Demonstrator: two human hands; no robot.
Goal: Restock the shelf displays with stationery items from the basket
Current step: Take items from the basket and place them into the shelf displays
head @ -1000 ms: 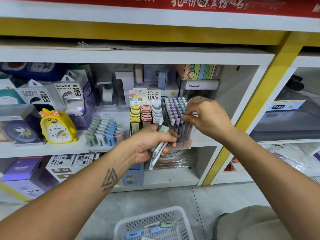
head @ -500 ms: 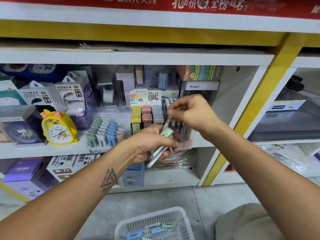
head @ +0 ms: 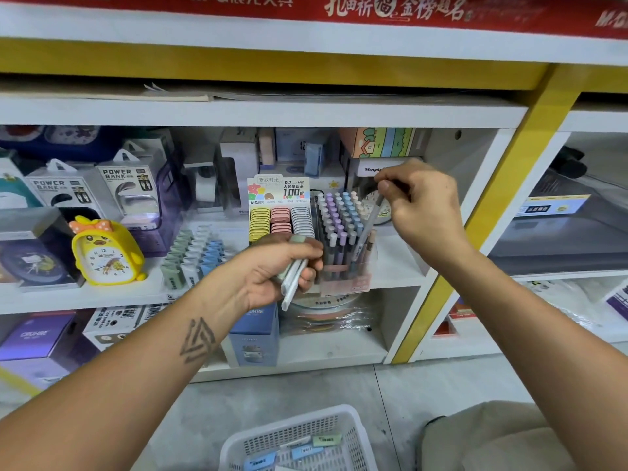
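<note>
Right hand [head: 424, 212]: thumb and forefinger pinch the top of one grey pen [head: 368, 222], which slants down-left with its tip among the pens in the clear display holder [head: 343, 277] on the middle shelf [head: 397, 266]. Holder is nearly full: rows of upright pens with grey, lilac, pale blue and cream caps.

Left hand [head: 272, 270]: fingers curled round a small bundle of pens [head: 292, 273], white barrels with a pale green cap on top, tips pointing down. Hand sits just left of the holder, in front of it.

Left of the holder, touching it, a lead-refill display box [head: 279, 215] with yellow, pink and grey cases in three columns. Further left, a tray of erasers [head: 195, 256] in green, white and blue rows; then a yellow duck alarm clock [head: 105, 253]; power bank boxes [head: 132, 188] behind.

Near edge, on the floor: white perforated basket [head: 353, 433] holding a few flat green and blue packets, eraser-like; print too small to read.
</note>
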